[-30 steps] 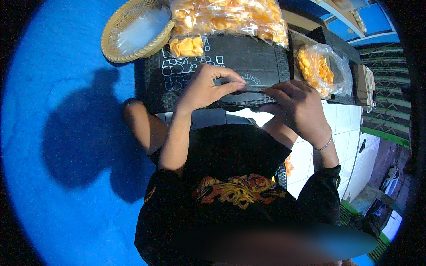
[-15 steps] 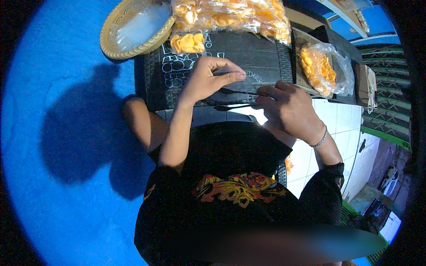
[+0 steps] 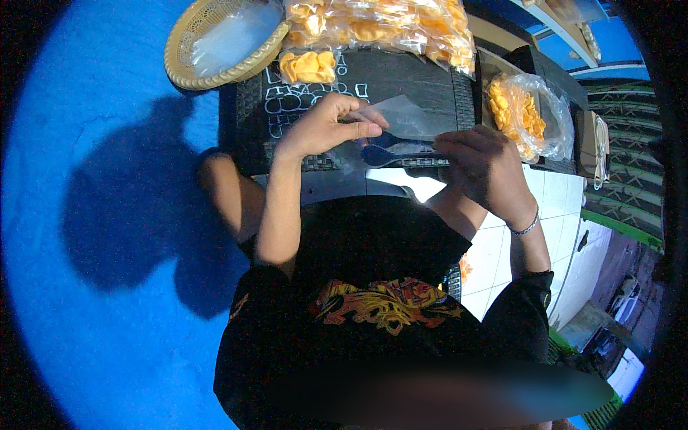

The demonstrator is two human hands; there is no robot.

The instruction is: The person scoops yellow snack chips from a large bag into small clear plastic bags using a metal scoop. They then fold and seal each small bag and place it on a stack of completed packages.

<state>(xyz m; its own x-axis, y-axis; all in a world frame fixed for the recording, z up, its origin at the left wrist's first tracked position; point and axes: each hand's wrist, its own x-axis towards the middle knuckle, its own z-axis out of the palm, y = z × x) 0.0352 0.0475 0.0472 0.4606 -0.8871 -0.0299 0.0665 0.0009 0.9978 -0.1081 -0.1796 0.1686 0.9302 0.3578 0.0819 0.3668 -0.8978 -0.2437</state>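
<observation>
My left hand [image 3: 330,127] is closed in a pinch on a small clear plastic bag [image 3: 401,111], held above the dark table's front edge. My right hand [image 3: 487,168] grips two dark spoons [image 3: 383,155] by their handles. Their bowls point left, close to the left fingertips and the bag. Whether the spoon tips are inside the bag I cannot tell. On the table beyond the left hand lies a filled packet of orange-yellow chips [image 3: 308,67]. To the right stands a large open clear bag of loose chips [image 3: 517,111].
A woven basket [image 3: 174,61] with clear empty bags [image 3: 229,43] sits at the far left. Many filled chip packets [image 3: 380,29] are piled along the back of the black table [image 3: 437,93]. At the right is a cardboard box [image 3: 589,136] with a white cord.
The clear bag now shows spread out at my left hand. My right hand has shifted slightly right and turned, and the spoon bowls now show plainly near the left fingertips.
</observation>
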